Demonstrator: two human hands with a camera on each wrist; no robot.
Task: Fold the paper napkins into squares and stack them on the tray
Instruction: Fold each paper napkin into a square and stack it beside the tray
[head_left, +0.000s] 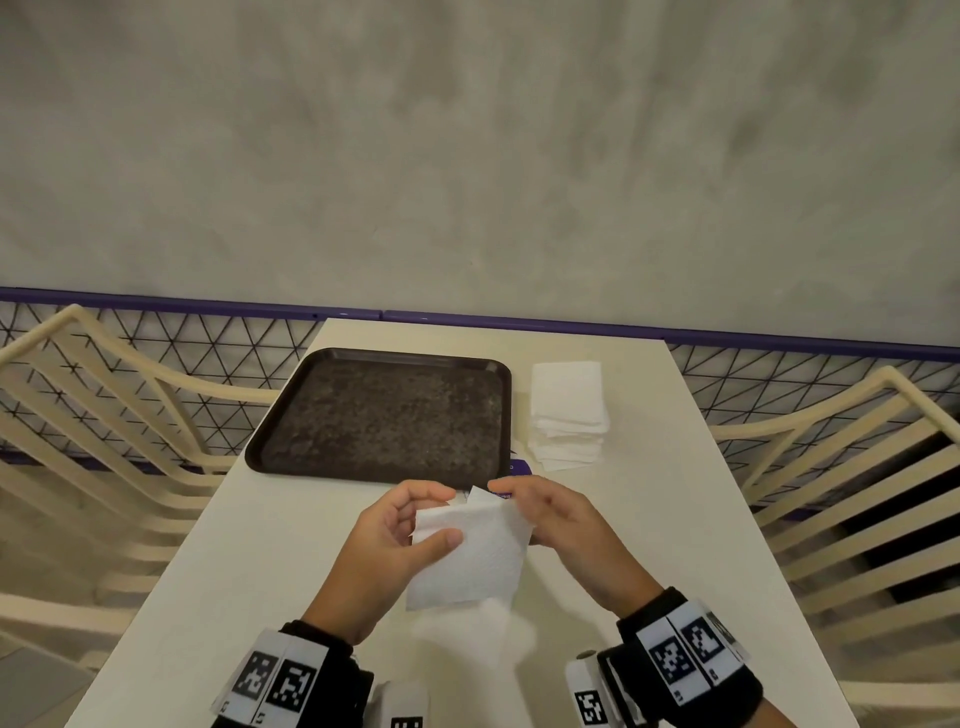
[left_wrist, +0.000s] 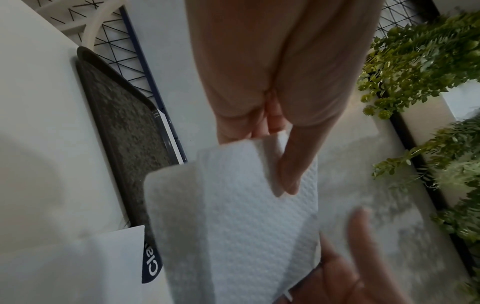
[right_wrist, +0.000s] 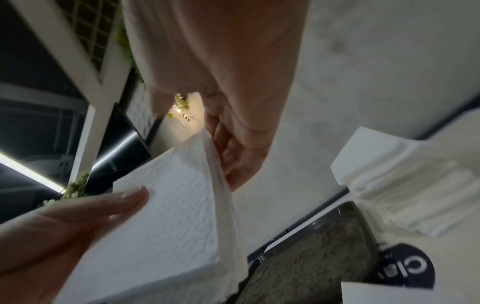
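White napkin (head_left: 470, 551) — between both hands

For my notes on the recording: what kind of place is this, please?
Probably a café or fast-food dining area. A dark serving tray lies on a pale table beside a stack of paper napkins, cream slatted chairs stand on both sides, and decorative greenery lines a wall.
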